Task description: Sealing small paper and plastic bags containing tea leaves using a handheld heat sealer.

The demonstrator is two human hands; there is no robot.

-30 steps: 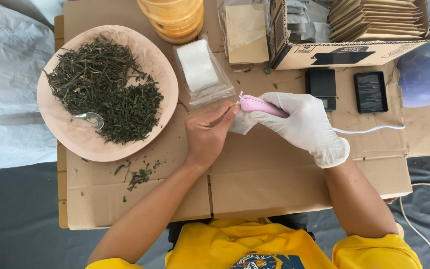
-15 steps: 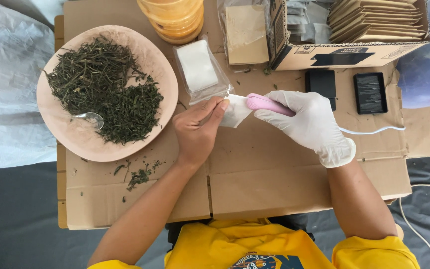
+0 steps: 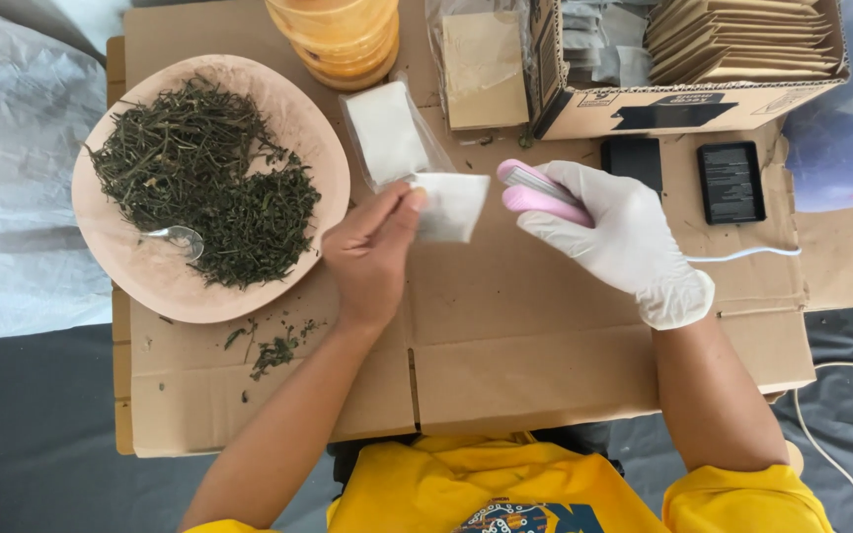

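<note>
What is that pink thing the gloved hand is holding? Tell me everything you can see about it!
The pink tool is a slim, smooth wand that looks like plastic, with a silvery strip along its upper edge. Its two long halves seem slightly parted at the rounded tip. It lies nearly level, tip pointing left toward the small white pouch without touching it. The gloved right hand wraps its back end, and a thin white cord trails off to the right.

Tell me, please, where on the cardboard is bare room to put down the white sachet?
Bare cardboard lies between the two forearms, below the white sachet. The far edge is crowded: pink plate, packet of white sachets, box, two black devices. Herb crumbs lie below the plate.
</note>
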